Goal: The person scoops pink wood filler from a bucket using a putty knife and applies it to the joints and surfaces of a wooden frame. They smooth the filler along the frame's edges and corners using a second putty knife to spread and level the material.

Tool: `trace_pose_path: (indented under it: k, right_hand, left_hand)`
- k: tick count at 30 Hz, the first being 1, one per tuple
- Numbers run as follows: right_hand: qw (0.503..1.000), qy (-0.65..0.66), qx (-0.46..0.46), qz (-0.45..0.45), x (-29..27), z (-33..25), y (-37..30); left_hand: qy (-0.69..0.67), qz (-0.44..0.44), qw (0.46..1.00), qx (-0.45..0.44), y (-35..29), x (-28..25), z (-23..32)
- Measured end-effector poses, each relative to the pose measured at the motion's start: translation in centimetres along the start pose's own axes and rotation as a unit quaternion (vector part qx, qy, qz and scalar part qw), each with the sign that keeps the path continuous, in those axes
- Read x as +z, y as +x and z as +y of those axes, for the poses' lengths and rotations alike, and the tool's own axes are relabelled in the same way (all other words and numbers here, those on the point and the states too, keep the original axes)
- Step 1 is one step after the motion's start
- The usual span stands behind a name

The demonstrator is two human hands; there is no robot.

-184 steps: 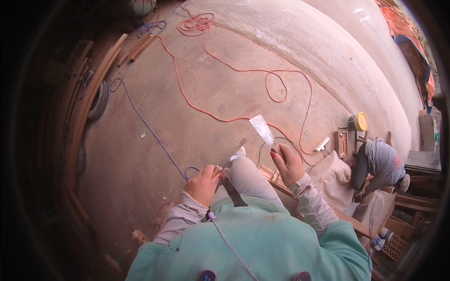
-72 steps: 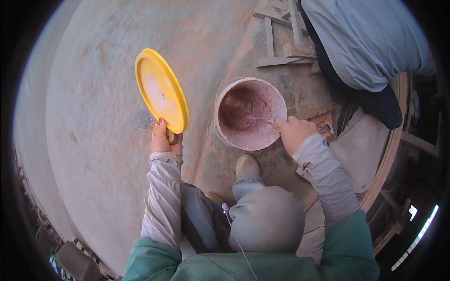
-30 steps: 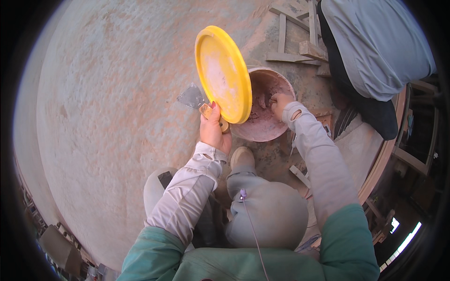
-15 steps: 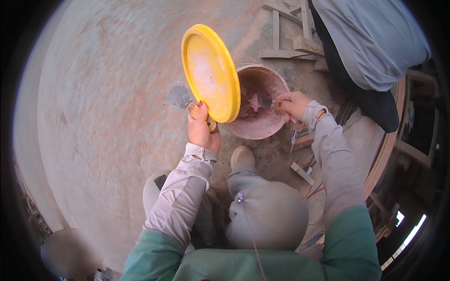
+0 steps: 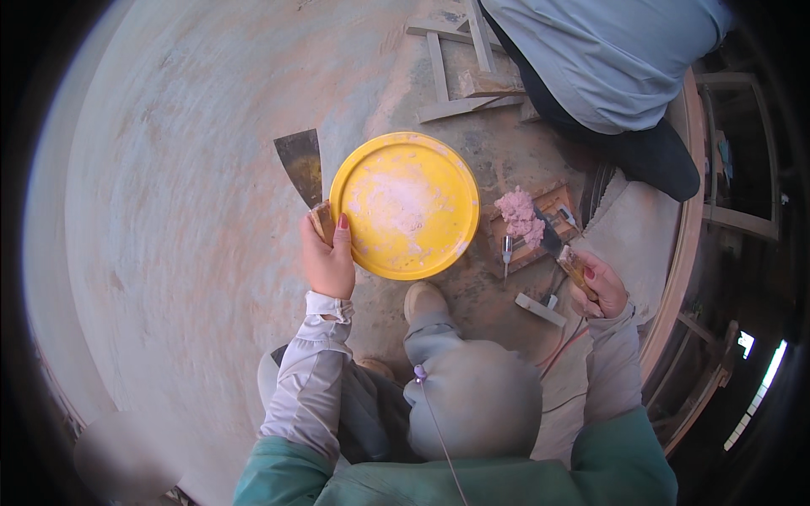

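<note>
Two hands, both curled tight: the left hand (image 5: pixel 327 257) grips a wide scraper (image 5: pixel 301 164), thumb on the smeared yellow lid (image 5: pixel 405 207); what's beneath, I can't tell. The right hand (image 5: pixel 599 288) clasps a second scraper (image 5: pixel 551 239), its pink paste (image 5: pixel 519 217) hiding part of the wooden tray (image 5: pixel 557 192). A screwdriver (image 5: pixel 507 245) sits by the tray's near-left corner; beyond, a wooden frame (image 5: pixel 437 69) and a stooping co-worker (image 5: pixel 599 63).

A teal-green cloth top (image 5: pixel 405 485) covers the torso and upper arms. Wrinkled, pale lilac-grey fabric sleeves (image 5: pixel 302 379) run down the forearms to gathered cuffs (image 5: pixel 329 306). Red-painted nails (image 5: pixel 342 222) show on the left hand (image 5: pixel 329 263) and right hand (image 5: pixel 604 292). Below are grey trousers (image 5: pixel 481 401), round-toed tan shoes (image 5: pixel 424 301) and a thin purplish cord (image 5: pixel 434 422) with a small lilac toggle (image 5: pixel 420 371).
</note>
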State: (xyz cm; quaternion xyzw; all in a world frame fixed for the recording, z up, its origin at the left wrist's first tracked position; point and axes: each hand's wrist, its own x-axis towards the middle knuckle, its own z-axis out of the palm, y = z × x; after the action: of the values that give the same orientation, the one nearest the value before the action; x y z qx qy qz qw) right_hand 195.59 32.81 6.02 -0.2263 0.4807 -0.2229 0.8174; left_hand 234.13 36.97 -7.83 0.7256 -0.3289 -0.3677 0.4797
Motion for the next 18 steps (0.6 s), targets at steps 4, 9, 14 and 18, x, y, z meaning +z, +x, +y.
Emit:
trace_pose_path:
  k: [4, 9, 14, 18]
  right_hand:
    - [1.0, -0.002, -0.017, -0.007, 0.1, 1.5, -0.4]
    - [0.998, 0.05, -0.004, -0.045, 1.4, 2.8, -0.1]
    - [0.998, 0.033, 0.008, -0.054, 2.6, 3.3, 0.9]
    - [0.994, 0.053, -0.028, -0.096, 5.1, 3.1, 2.9]
  left_hand:
    - [0.039, -0.012, 0.999, -0.012, -0.6, 2.1, 0.1]
    - [0.145, 0.023, 0.988, 0.049, 0.1, 2.9, 0.1]
    - [0.107, 0.021, 0.993, 0.048, 0.1, 2.9, -0.5]
    - [-0.001, -0.003, 0.999, 0.033, 0.7, 0.9, 0.8]
